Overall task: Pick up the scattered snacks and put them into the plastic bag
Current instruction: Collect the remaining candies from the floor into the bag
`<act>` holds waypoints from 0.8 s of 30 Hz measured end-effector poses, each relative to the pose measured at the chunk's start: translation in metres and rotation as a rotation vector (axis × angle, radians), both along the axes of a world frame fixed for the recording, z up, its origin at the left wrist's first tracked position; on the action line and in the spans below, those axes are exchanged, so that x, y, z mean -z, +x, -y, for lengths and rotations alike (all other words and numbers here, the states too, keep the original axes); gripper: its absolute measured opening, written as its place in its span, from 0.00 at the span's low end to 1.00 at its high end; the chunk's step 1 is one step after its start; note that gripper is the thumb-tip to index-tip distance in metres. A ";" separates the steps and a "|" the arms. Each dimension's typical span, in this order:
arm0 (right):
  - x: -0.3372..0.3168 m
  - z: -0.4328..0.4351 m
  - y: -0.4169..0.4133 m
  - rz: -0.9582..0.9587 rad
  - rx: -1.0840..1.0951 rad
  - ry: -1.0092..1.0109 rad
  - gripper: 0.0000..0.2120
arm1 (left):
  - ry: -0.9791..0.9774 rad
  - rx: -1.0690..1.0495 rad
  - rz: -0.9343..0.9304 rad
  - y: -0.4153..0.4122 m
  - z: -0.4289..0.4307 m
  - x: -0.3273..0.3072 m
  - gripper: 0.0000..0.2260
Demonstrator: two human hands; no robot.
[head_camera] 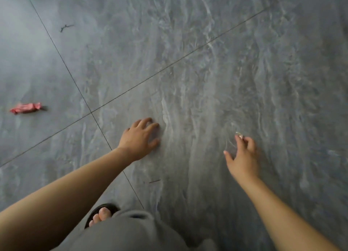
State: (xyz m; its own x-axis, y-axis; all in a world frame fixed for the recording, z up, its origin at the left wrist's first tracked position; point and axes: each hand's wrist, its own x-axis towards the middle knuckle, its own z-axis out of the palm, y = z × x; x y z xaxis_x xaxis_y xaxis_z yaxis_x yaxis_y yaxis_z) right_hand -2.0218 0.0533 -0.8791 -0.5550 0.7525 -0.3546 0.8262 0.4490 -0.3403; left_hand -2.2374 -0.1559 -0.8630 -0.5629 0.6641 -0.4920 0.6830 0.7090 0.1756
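Both hands spread over the transparent plastic bag [197,137] on the floor [244,52]; left hand [140,137] open, empty; right hand [243,156] pinching its edge; next, opening it, then the red snack [25,107] far left.

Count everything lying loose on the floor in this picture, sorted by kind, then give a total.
Red wrapped candy: 1
Dark twig-like scrap: 1
Thin dark stick: 1
Total: 3
No plastic bag can be made out clearly.

Grey marbled floor tiles [207,43] — thin dark joints, soft light.
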 end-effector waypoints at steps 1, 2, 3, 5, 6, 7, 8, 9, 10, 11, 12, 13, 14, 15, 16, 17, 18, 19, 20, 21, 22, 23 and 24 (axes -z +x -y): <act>0.001 0.005 -0.002 -0.031 -0.048 -0.017 0.28 | -0.012 0.005 0.018 0.002 0.006 0.006 0.28; 0.001 0.010 -0.003 -0.058 -0.104 -0.056 0.27 | -0.024 0.015 0.032 0.005 0.012 0.009 0.29; 0.001 0.016 -0.004 -0.092 -0.167 -0.094 0.27 | -0.034 0.021 0.036 0.007 0.015 0.012 0.30; 0.001 0.023 -0.008 -0.136 -0.254 -0.117 0.28 | -0.050 0.018 0.026 0.012 0.018 0.013 0.31; 0.000 0.025 -0.011 -0.135 -0.244 -0.109 0.28 | -0.052 0.010 0.016 0.013 0.018 0.014 0.32; 0.001 0.026 -0.015 -0.129 -0.204 -0.098 0.27 | -0.048 0.002 0.005 0.015 0.017 0.015 0.32; 0.002 0.026 -0.018 -0.122 -0.163 -0.078 0.26 | -0.039 -0.005 -0.009 0.016 0.016 0.017 0.33; 0.004 0.027 -0.022 -0.121 -0.142 -0.057 0.25 | -0.028 -0.008 -0.024 0.017 0.016 0.018 0.33; 0.005 0.027 -0.025 -0.128 -0.140 -0.050 0.22 | -0.019 -0.007 -0.035 0.017 0.017 0.020 0.33; 0.007 0.029 -0.027 -0.149 -0.148 -0.063 0.19 | -0.014 -0.004 -0.041 0.017 0.018 0.021 0.33; 0.007 0.030 -0.030 -0.166 -0.162 -0.089 0.17 | -0.015 -0.003 -0.040 0.017 0.019 0.021 0.33; 0.006 0.033 -0.032 -0.179 -0.180 -0.121 0.16 | -0.020 -0.005 -0.035 0.017 0.020 0.020 0.33; 0.004 0.036 -0.035 -0.195 -0.194 -0.154 0.15 | -0.031 -0.010 -0.024 0.017 0.021 0.017 0.33; 0.002 0.040 -0.040 -0.226 -0.201 -0.186 0.14 | -0.043 -0.017 -0.012 0.017 0.021 0.013 0.32; -0.003 0.044 -0.046 -0.266 -0.208 -0.216 0.13 | -0.053 -0.029 -0.001 0.017 0.022 0.008 0.32; -0.009 0.049 -0.054 -0.308 -0.226 -0.237 0.13 | -0.055 -0.053 0.007 0.016 0.024 0.002 0.32; -0.014 0.055 -0.064 -0.340 -0.257 -0.247 0.14 | -0.048 -0.093 0.011 0.014 0.027 -0.006 0.31; -0.021 0.061 -0.076 -0.365 -0.301 -0.248 0.15 | -0.034 -0.142 0.007 0.010 0.032 -0.015 0.31; -0.028 0.067 -0.089 -0.380 -0.353 -0.248 0.17 | -0.023 -0.184 -0.011 0.005 0.040 -0.024 0.31; -0.035 0.075 -0.103 -0.395 -0.401 -0.256 0.18 | -0.021 -0.214 -0.039 -0.001 0.050 -0.035 0.31; -0.043 0.082 -0.116 -0.414 -0.439 -0.271 0.19 | -0.027 -0.239 -0.066 -0.007 0.062 -0.046 0.30; -0.050 0.091 -0.130 -0.437 -0.468 -0.287 0.19 | -0.034 -0.269 -0.086 -0.014 0.076 -0.057 0.30; -0.057 0.100 -0.143 -0.460 -0.495 -0.298 0.18 | -0.040 -0.304 -0.101 -0.020 0.091 -0.067 0.29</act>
State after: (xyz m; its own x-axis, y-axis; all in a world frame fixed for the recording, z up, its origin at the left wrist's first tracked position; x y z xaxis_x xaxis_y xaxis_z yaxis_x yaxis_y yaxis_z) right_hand -2.1647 -0.0467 -0.8222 -0.9465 0.2835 -0.1542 0.2950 0.5664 -0.7695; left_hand -2.2575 -0.2468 -0.7958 -0.7799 0.4393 -0.4458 0.4513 0.8883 0.0857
